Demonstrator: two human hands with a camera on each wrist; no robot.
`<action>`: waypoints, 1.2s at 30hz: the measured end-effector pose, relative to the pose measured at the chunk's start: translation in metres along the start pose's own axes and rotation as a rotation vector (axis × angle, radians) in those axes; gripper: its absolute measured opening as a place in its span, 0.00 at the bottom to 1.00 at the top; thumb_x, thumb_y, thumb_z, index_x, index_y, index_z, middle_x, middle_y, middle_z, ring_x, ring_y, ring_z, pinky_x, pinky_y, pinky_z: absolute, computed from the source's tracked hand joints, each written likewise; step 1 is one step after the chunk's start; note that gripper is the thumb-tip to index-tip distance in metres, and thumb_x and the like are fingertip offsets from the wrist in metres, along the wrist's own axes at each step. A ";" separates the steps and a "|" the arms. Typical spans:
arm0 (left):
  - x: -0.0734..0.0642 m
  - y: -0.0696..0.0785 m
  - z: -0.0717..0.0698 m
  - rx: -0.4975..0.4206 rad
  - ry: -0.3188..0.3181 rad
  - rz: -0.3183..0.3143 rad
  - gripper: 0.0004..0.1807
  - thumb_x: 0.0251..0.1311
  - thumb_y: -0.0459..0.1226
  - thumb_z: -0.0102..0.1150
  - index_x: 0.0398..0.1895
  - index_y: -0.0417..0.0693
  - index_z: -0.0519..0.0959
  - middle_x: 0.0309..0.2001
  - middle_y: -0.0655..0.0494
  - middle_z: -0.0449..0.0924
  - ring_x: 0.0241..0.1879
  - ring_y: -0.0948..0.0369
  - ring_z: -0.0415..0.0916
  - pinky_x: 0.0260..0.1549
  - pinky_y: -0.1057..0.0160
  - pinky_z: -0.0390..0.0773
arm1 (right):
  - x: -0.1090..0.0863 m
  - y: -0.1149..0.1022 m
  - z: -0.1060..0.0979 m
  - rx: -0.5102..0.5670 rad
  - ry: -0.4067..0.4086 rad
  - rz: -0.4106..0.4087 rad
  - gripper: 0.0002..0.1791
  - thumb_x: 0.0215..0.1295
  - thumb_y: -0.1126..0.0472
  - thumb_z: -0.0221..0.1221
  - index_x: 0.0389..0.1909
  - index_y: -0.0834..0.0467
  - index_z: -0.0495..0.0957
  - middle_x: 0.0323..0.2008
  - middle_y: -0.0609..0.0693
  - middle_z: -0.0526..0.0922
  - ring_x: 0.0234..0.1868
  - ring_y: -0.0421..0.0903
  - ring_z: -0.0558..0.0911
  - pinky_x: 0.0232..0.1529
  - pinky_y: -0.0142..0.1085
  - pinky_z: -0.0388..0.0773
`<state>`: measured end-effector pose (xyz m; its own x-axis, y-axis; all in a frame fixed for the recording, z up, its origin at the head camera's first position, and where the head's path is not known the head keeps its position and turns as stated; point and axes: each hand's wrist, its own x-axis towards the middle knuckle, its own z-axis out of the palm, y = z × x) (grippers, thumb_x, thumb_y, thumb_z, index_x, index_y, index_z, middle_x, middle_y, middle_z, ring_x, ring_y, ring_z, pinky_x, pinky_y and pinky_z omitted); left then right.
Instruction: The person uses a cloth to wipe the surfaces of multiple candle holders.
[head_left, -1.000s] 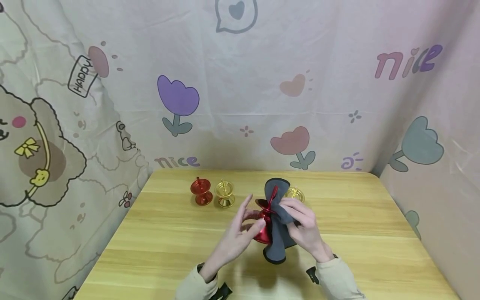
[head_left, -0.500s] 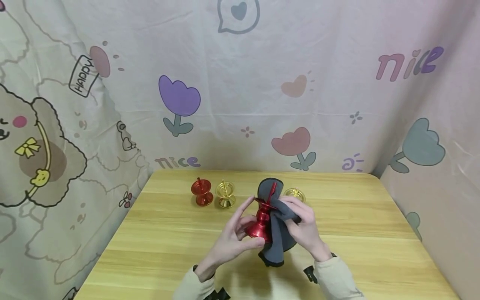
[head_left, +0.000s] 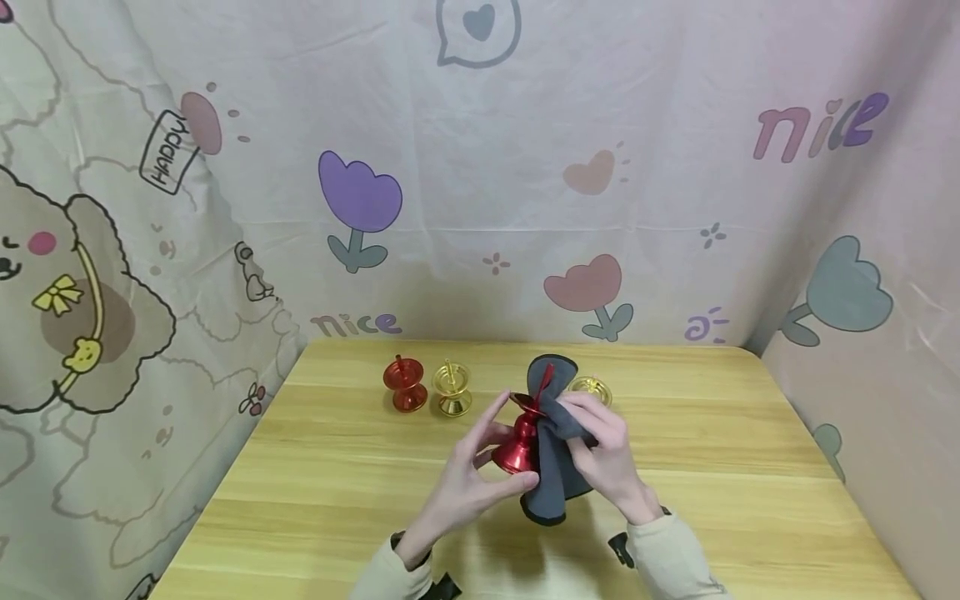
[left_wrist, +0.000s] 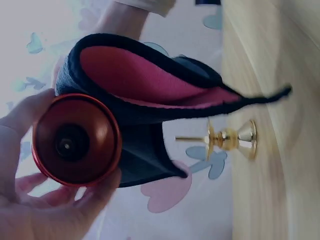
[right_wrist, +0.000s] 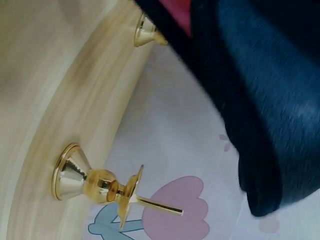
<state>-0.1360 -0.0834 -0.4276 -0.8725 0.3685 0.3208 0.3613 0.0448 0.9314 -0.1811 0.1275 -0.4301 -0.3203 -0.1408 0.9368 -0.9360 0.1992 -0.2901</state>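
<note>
My left hand [head_left: 468, 479] grips a shiny red candle holder [head_left: 516, 454] by its flared base, with the thumb at the bottom edge and fingers around the far side. The holder is raised above the table, its spike pointing up. In the left wrist view the hollow underside of its base [left_wrist: 95, 140] faces the camera. My right hand [head_left: 609, 442] pinches a bunched grey cloth [head_left: 552, 487] with black edging against the holder's dish. A pink inner face [left_wrist: 130, 80] of the cloth shows in the left wrist view. In the right wrist view the cloth [right_wrist: 285, 115] covers the right side.
Toward the back left of the wooden table [head_left: 315, 483] stand another red candle holder [head_left: 407, 387] and a gold candle holder [head_left: 452, 392]. A second gold candle holder [head_left: 591, 386] is partly hidden behind my right hand. A printed curtain [head_left: 480, 192] hangs behind the table.
The left hand has shifted its grip lower on the red candle holder, its thumb now at the base edge. The holder has turned slightly, while the cloth stays at its dish and its folds shift.
</note>
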 end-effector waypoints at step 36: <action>-0.001 -0.001 -0.004 -0.127 -0.055 0.014 0.52 0.59 0.31 0.69 0.82 0.59 0.50 0.55 0.47 0.80 0.55 0.64 0.79 0.55 0.64 0.82 | -0.001 -0.001 0.002 0.077 0.038 0.035 0.09 0.69 0.67 0.60 0.41 0.70 0.84 0.38 0.62 0.84 0.44 0.44 0.83 0.55 0.26 0.78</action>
<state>-0.1370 -0.0874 -0.4283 -0.8472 0.4189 0.3268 0.3253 -0.0774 0.9424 -0.1803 0.1258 -0.4315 -0.3487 -0.0979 0.9321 -0.9333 0.1276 -0.3357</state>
